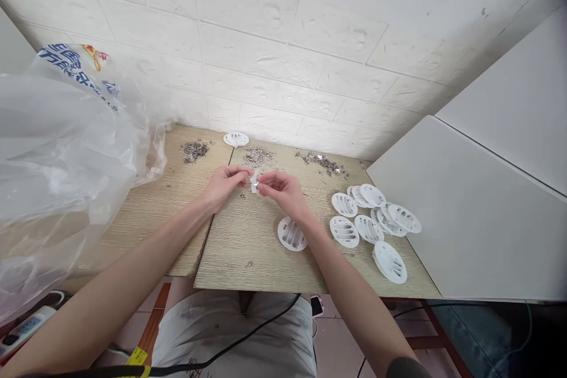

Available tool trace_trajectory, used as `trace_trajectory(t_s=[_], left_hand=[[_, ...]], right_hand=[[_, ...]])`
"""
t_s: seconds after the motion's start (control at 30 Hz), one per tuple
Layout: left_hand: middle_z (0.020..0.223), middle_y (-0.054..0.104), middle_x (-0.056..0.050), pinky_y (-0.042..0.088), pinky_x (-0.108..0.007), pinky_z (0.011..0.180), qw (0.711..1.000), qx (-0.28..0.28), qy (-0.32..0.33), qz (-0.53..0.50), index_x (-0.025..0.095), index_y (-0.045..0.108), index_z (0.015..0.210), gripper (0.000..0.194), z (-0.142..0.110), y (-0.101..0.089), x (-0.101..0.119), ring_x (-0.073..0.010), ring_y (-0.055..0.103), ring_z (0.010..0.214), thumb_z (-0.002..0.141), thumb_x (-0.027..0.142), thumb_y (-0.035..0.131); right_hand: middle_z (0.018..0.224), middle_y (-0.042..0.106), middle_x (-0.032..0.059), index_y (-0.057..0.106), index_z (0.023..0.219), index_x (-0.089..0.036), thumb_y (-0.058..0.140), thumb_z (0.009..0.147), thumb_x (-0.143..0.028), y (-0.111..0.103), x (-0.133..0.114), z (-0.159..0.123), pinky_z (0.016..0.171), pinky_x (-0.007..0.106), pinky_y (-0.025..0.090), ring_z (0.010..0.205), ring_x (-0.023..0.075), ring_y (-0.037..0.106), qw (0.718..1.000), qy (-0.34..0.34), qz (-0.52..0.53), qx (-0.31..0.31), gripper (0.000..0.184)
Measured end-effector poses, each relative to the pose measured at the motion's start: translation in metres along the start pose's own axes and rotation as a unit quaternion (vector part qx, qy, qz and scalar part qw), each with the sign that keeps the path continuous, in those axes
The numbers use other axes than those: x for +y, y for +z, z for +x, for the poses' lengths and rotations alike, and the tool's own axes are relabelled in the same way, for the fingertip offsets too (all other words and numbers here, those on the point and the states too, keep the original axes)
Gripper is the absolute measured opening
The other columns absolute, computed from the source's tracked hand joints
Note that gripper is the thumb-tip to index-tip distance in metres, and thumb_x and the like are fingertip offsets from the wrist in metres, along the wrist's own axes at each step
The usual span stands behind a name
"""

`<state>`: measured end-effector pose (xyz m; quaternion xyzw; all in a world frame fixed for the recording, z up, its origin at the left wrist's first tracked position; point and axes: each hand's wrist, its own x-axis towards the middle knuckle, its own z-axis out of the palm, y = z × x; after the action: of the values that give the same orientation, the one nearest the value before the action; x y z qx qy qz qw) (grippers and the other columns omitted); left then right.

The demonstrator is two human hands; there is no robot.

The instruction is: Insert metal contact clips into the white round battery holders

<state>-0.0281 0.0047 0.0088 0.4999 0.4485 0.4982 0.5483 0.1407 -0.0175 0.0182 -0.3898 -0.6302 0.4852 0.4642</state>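
Note:
Between my two hands, over the middle of the wooden table, is a small white plastic piece (pixel 254 183). My left hand (pixel 228 185) pinches it from the left with thumb and forefinger. From the right, the fingertips of my right hand (pixel 280 190) are closed at its edge, where a tiny shiny bit shows; I cannot make out whether they hold that bit or the plastic. A round white slotted disc (pixel 291 234) lies below my right wrist, partly covered by it. Behind my hands is a pile of small metal parts (pixel 259 156).
More metal parts lie in heaps at the back left (pixel 195 151) and back right (pixel 325 162). Several white slotted discs (pixel 344 231) are spread at the right, beside a white panel (pixel 469 218). One disc (pixel 235 139) rests by the wall. A clear plastic bag (pixel 66 171) fills the left.

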Motion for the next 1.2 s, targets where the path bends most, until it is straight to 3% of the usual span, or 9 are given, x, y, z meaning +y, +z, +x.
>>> trace_trajectory(t_s=[0.17, 0.3, 0.4, 0.5, 0.7, 0.87, 1.03, 1.1, 1.2], left_hand=[[0.088, 0.069, -0.005, 0.048, -0.032, 0.082, 0.997, -0.036, 0.034, 0.067, 0.016, 0.071, 0.086, 0.024, -0.002, 0.001, -0.001, -0.0169, 0.061, 0.083, 0.067, 0.029, 0.068], [0.119, 0.063, -0.009, 0.048, -0.038, 0.092, 0.988, -0.14, 0.06, 0.028, 0.019, 0.064, 0.111, 0.049, -0.004, 0.002, -0.006, -0.0214, 0.062, 0.1, 0.064, 0.024, 0.074], [0.121, 0.062, -0.009, 0.048, -0.038, 0.094, 0.979, -0.2, 0.042, 0.008, 0.021, 0.051, 0.129, 0.067, -0.005, 0.003, -0.01, -0.0193, 0.063, 0.098, 0.066, 0.018, 0.073], [0.109, 0.067, -0.008, 0.048, -0.038, 0.094, 0.981, -0.191, 0.035, 0.017, 0.02, 0.047, 0.135, 0.072, -0.005, 0.004, -0.01, -0.018, 0.063, 0.093, 0.068, 0.02, 0.073], [0.133, 0.057, -0.01, 0.049, -0.029, 0.085, 0.986, -0.156, 0.046, -0.039, 0.025, 0.056, 0.128, 0.065, -0.005, 0.003, -0.002, -0.0165, 0.061, 0.098, 0.066, 0.026, 0.077], [0.102, 0.071, -0.008, 0.047, -0.024, 0.069, 0.991, -0.115, 0.043, -0.055, 0.02, 0.067, 0.114, 0.043, -0.002, 0.003, -0.001, -0.0113, 0.061, 0.076, 0.076, 0.039, 0.069], [0.124, 0.063, -0.009, 0.043, -0.034, 0.099, 0.975, -0.209, 0.023, -0.077, 0.023, 0.063, 0.121, 0.052, -0.006, 0.002, 0.005, -0.0215, 0.054, 0.117, 0.07, 0.026, 0.075], [0.132, 0.057, -0.008, 0.041, -0.035, 0.102, 0.966, -0.246, 0.02, -0.074, 0.027, 0.057, 0.127, 0.065, -0.008, 0.001, 0.006, -0.0231, 0.049, 0.125, 0.066, 0.02, 0.077], [0.138, 0.053, -0.007, 0.042, -0.034, 0.101, 0.968, -0.242, 0.02, -0.058, 0.03, 0.053, 0.131, 0.068, -0.009, 0.001, 0.006, -0.0231, 0.047, 0.127, 0.068, 0.021, 0.077]], right_hand=[[0.078, 0.066, 0.0022, 0.068, 0.08, -0.018, 0.071, 0.071, -0.032, 0.005, 0.015, 0.006, 0.067, 0.028, 0.046, 0.069, 0.0129, 0.058, 1.0, 0.012, 0.0, 0.0, 0.017], [0.073, 0.063, 0.0005, 0.067, 0.077, -0.018, 0.076, 0.067, -0.033, 0.002, 0.02, 0.01, 0.069, 0.029, 0.046, 0.065, 0.0115, 0.055, 0.996, 0.026, 0.082, 0.005, 0.02], [0.072, 0.063, 0.0003, 0.067, 0.076, -0.018, 0.079, 0.063, -0.033, 0.0, 0.02, 0.011, 0.069, 0.029, 0.047, 0.066, 0.0116, 0.055, 0.988, 0.05, 0.145, 0.011, 0.024], [0.073, 0.062, 0.0014, 0.066, 0.077, -0.017, 0.08, 0.061, -0.034, 0.001, 0.017, 0.01, 0.07, 0.028, 0.049, 0.069, 0.0126, 0.056, 0.977, 0.071, 0.202, -0.007, 0.027], [0.08, 0.062, 0.0016, 0.063, 0.082, -0.019, 0.075, 0.068, -0.03, -0.001, 0.005, 0.01, 0.076, 0.026, 0.052, 0.073, 0.0111, 0.057, 0.962, 0.091, 0.258, -0.019, 0.021], [0.085, 0.063, 0.004, 0.062, 0.081, -0.019, 0.07, 0.073, -0.035, -0.004, 0.002, 0.008, 0.08, 0.03, 0.053, 0.077, 0.0132, 0.058, 0.975, 0.072, 0.203, -0.046, 0.02], [0.083, 0.06, 0.0028, 0.059, 0.081, -0.019, 0.069, 0.074, -0.032, -0.001, 0.003, 0.007, 0.08, 0.029, 0.053, 0.074, 0.0122, 0.056, 0.964, 0.083, 0.246, -0.06, 0.017], [0.083, 0.06, 0.0026, 0.057, 0.082, -0.02, 0.066, 0.077, -0.033, -0.001, 0.004, 0.008, 0.079, 0.029, 0.053, 0.074, 0.0121, 0.056, 0.962, 0.085, 0.253, -0.051, 0.016], [0.081, 0.059, 0.0029, 0.056, 0.082, -0.02, 0.062, 0.08, -0.034, -0.004, 0.003, 0.009, 0.078, 0.03, 0.053, 0.075, 0.0124, 0.057, 0.969, 0.078, 0.231, -0.042, 0.016]])
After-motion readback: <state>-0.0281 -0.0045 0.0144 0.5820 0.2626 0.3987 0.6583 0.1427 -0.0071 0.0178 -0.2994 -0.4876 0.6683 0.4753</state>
